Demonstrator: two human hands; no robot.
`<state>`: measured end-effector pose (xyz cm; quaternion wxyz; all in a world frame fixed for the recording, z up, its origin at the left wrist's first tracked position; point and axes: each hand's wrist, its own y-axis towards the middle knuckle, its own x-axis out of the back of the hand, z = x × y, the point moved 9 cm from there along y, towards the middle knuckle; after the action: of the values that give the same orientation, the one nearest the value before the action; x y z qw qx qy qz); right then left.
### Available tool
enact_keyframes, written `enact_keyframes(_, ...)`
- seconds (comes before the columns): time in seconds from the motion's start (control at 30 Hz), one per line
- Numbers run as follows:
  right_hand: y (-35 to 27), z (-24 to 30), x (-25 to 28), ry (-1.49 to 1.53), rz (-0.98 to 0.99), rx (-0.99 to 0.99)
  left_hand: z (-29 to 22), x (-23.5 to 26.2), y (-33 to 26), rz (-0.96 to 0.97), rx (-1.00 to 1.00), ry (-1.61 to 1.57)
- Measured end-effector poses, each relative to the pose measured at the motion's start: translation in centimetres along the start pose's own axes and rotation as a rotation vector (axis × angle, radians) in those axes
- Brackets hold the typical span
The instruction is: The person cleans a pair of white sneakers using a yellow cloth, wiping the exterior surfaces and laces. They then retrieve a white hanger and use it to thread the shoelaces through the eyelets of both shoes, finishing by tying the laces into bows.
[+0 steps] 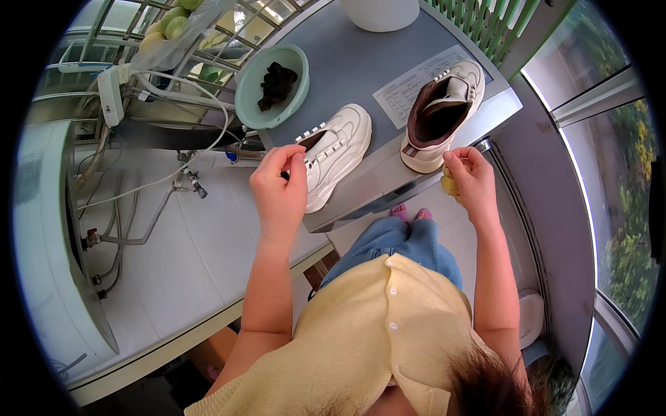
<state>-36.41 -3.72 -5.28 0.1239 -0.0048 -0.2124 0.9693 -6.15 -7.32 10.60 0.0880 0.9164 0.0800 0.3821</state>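
Note:
My left hand is closed at the collar of a white sneaker, thumb and fingers pinched at its opening; a small dark bit shows between the fingers. That sneaker's toe points away from me and its thick sole faces right. In my closed right hand is a crumpled yellowish cloth or sponge, partly hidden by the fingers. Just beyond it stands the second white sneaker, upright with a dark brown lining and its heel toward me.
Both shoes rest on a grey-topped appliance. A pale green basin there holds dark wet-looking cloth. A white container stands at the back. Pipes and a tap are at left, windows at right.

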Motion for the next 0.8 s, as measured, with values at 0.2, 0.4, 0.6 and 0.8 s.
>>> enact_keyframes(0.2,-2.3,-2.2,-3.7,0.155,0.166,-0.005,4.3,-1.9,-1.3,0.258,0.16,0.427)
enact_keyframes(0.4,-3.1,-2.6,-8.0,0.215,0.285,-0.091,3.5,-4.1,-1.1,0.23,-0.234,0.697)
enact_keyframes(0.6,-2.5,-1.7,-12.3,0.366,0.366,-0.049,7.3,-3.0,-0.5,0.364,0.031,0.264)
enact_keyframes(0.8,0.2,-0.2,-13.4,0.227,0.117,0.286,9.8,-2.5,-1.8,0.484,0.136,0.02)
